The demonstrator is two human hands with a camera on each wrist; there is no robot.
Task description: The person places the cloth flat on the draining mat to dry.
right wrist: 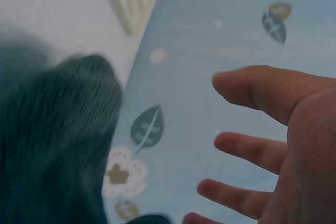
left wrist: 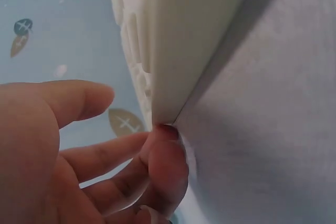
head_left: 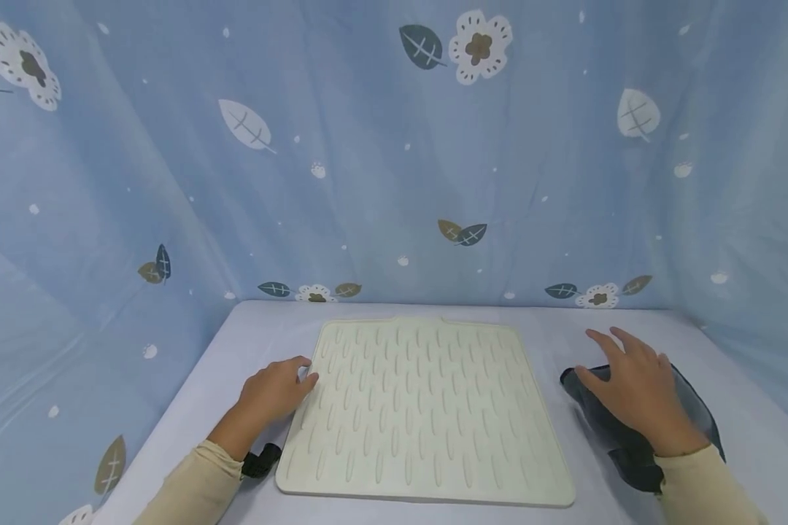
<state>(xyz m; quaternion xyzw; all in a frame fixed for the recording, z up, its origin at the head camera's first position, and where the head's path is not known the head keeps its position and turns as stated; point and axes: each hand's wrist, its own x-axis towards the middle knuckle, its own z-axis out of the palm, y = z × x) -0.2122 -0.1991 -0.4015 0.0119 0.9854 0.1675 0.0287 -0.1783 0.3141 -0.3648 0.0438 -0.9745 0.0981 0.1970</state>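
A cream, flat board [head_left: 420, 408] with rows of raised oval ridges lies on the white-covered table. At its left edge is my left hand [head_left: 272, 390], the thumb and forefinger tips close to the rim. In the left wrist view, fingertips [left wrist: 168, 166] reach the underside corner of the board [left wrist: 194, 35], while the thumb stands apart from it. My right hand [head_left: 640, 390] hovers over a dark grey-blue cloth item [head_left: 604, 415] with fingers spread. Up close in the right wrist view, the dark cloth [right wrist: 58, 129] looks fuzzy, and the right hand [right wrist: 283, 145] holds nothing.
A light blue curtain [head_left: 368, 146] printed with leaves and flowers hangs behind the table and along both sides. White cloth [head_left: 276, 321] covers the tabletop. A black wrist-worn device [head_left: 261, 461] sits beside the left wrist, near the board's lower left corner.
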